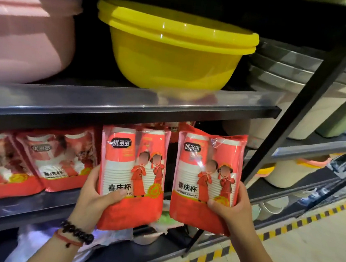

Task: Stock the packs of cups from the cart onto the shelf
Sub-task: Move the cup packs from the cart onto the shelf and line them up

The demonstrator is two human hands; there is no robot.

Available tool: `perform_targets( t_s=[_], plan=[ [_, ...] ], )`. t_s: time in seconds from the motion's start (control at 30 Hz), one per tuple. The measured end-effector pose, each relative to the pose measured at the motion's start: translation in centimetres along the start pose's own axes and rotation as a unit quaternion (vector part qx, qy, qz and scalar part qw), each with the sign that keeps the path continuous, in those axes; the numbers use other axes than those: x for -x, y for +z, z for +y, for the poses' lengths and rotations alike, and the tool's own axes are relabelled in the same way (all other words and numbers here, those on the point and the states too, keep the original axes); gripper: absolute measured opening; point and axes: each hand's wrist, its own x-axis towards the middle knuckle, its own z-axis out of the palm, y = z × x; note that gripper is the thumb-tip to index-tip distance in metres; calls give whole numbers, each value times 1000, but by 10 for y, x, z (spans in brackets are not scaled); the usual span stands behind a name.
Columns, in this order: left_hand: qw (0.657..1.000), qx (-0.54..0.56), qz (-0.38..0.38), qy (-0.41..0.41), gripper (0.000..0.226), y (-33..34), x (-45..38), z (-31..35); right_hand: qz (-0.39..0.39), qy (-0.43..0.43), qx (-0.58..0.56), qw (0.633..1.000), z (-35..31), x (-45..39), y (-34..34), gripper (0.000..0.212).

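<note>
I hold two red packs of paper cups upright in front of the middle shelf (36, 203). My left hand (98, 195) grips the lower left corner of the left pack (134, 169), thumb across its front. My right hand (233, 208) grips the lower right side of the right pack (205, 177) the same way. Both packs stand side by side, a narrow gap between them, tops just under the upper shelf's edge. Two more packs (56, 160) lean on the middle shelf to the left. Another pack (174, 129) shows behind the held ones. The cart is out of view.
On the upper shelf (127, 104) stand a pink basin (23, 32) and stacked yellow basins (172, 51). A black slanted upright (294, 114) crosses on the right, with grey tubs (282, 70) and bins behind it. Yellow-black floor tape (286, 227) runs along the shelf base.
</note>
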Motion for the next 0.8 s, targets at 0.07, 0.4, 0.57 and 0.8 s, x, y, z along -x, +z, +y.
perform_targets(
  t_s=[0.07, 0.4, 0.57, 0.8],
  plan=[
    [1000, 4, 7, -3, 97, 2, -12, -6, -11, -2, -4, 1000, 7, -17, -2, 96],
    [997, -27, 74, -5, 88, 19, -79, -41, -41, -38, -46, 997, 55, -99, -6, 88],
    [993, -79, 81, 14, 105, 27, -126, -57, -36, -48, -52, 997, 69, -126, -7, 101],
    [993, -103, 64, 3, 111, 30, -174, -67, -82, -38, -55, 994, 76, -153, -10, 86]
  ],
)
